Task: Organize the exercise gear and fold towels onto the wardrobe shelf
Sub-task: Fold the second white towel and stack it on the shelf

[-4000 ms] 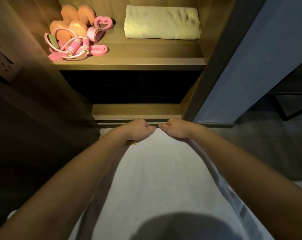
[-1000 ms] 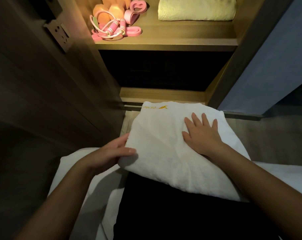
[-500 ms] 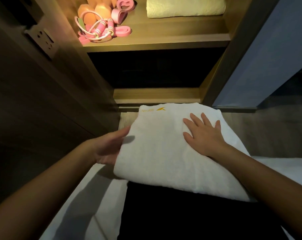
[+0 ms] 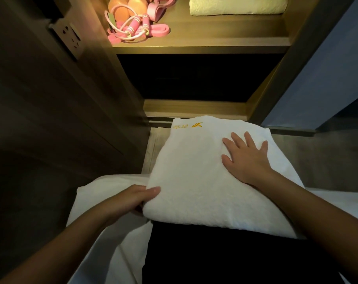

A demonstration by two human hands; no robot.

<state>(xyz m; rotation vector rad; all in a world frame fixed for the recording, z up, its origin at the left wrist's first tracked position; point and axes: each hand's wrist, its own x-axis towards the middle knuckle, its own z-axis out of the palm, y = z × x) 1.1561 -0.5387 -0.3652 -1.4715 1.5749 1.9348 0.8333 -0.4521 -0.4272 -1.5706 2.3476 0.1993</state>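
Grips the near left corner of a folded white towel (image 4: pixel 194 181) with the left hand (image 4: pixel 133 198), thumb on top, the other fingers tucked out of sight underneath. Presses the right hand (image 4: pixel 246 160) flat on the towel's right half, fingers straight and spread. Has the towel resting over a black cloth (image 4: pixel 225 255) at the edge of the bed (image 4: pixel 96 201), yellow logo (image 4: pixel 187 125) at its far left corner, far edge near the wardrobe's bottom rail, well below the shelf (image 4: pixel 204 46). On that lit shelf: a cream towel (image 4: pixel 235 6) folded at the back right; at the back left, touching in one heap, a pink jump rope (image 4: pixel 133 25), pink bands (image 4: pixel 156 10) and orange dumbbells (image 4: pixel 124 9). Also in view: a wall socket (image 4: pixel 71 37) on the dark panel left of the shelf.
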